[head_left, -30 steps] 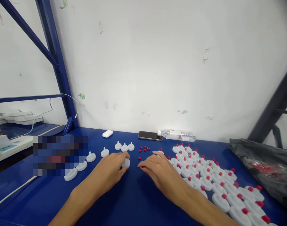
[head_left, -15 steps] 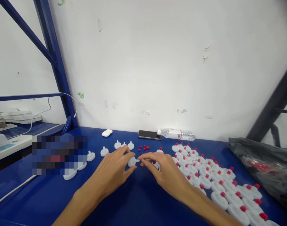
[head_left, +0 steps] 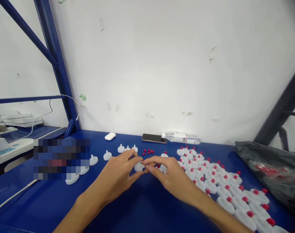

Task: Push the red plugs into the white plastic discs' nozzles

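Observation:
Between the thumb and fingers of my left hand (head_left: 124, 170) is a white round nozzle lid (head_left: 139, 166), turned so its spout points right. My right hand (head_left: 163, 170) pinches at the spout's tip, its fingertips touching the lid. A trace of red shows there, a small red cap mostly hidden by the fingers. Just beyond the hands lies a loose group of small red caps (head_left: 148, 152). White lids without caps, such as one lid (head_left: 107, 155), stand to the left. Many red-capped lids (head_left: 211, 186) fill the right side.
Along the wall lie a white case (head_left: 110, 136), a phone (head_left: 154, 138) and a clear plastic bottle (head_left: 181, 137). A dark plastic bag (head_left: 266, 171) sits at the right edge. A white power strip (head_left: 14, 150) and a cable (head_left: 18, 194) are at left. Part of the table there is pixelated.
My left hand has moved slightly right with the lid, bringing it closer to my right hand. The spout, visible before, is now covered by the right fingertips.

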A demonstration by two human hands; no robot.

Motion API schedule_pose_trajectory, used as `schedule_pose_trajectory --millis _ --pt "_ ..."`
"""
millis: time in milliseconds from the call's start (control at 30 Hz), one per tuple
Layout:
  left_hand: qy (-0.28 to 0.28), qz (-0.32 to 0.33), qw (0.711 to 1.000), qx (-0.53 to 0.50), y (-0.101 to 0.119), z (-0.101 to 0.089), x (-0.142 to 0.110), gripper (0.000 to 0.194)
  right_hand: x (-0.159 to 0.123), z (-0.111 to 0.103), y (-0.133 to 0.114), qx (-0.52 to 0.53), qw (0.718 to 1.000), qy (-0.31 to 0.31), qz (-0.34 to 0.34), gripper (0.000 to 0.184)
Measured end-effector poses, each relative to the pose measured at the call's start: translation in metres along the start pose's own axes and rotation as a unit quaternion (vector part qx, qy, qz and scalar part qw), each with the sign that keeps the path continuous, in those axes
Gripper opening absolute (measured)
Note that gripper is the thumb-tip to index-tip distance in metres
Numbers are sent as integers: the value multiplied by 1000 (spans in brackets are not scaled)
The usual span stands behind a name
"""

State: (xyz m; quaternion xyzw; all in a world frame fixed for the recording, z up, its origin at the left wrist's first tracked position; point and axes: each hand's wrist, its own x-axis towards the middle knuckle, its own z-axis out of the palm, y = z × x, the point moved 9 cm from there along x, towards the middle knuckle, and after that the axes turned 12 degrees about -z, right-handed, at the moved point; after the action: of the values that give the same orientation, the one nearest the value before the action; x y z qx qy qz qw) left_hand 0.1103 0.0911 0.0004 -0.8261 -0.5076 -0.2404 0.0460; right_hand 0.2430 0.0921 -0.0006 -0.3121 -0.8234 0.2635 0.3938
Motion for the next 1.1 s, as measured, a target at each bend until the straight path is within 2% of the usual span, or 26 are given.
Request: schedule_pose_trajectory --millis 133,233,367,433,567,833,900,967,1033,1067,1100 --pt "18 28 999 -30 3 -4 -1 18 -1 -2 -1 72 997 0 29 19" --pt "33 45 996 -62 8 -12 -2 22 -3 -1 -3 152 987 7 42 32" --pt "48 65 992 -102 16 -21 -5 37 -6 18 -4 348 934 -32 67 49" --pt "49 73 989 -118 19 -23 -7 40 -6 23 -3 404 911 -28 73 54" --pt "44 86 986 -138 23 -22 -9 41 -7 24 6 420 902 -2 102 65" --pt "30 85 989 -118 26 -21 -7 26 -7 27 7 418 903 4 94 57" --pt "25 67 993 -96 23 -19 -5 27 -6 26 3 390 917 -4 81 51" --pt "18 46 996 -71 18 -15 -3 28 -5 16 1 287 956 2 56 36" --pt "3 22 999 -44 12 -9 -1 26 -4 -3 -2 86 996 36 6 27" --pt "-7 12 999 -33 10 -5 -1 25 -3 -13 -6 -29 998 52 -28 27" --pt "-20 4 1000 -23 7 -1 -1 24 -3 -18 -10 -131 988 58 -63 27"
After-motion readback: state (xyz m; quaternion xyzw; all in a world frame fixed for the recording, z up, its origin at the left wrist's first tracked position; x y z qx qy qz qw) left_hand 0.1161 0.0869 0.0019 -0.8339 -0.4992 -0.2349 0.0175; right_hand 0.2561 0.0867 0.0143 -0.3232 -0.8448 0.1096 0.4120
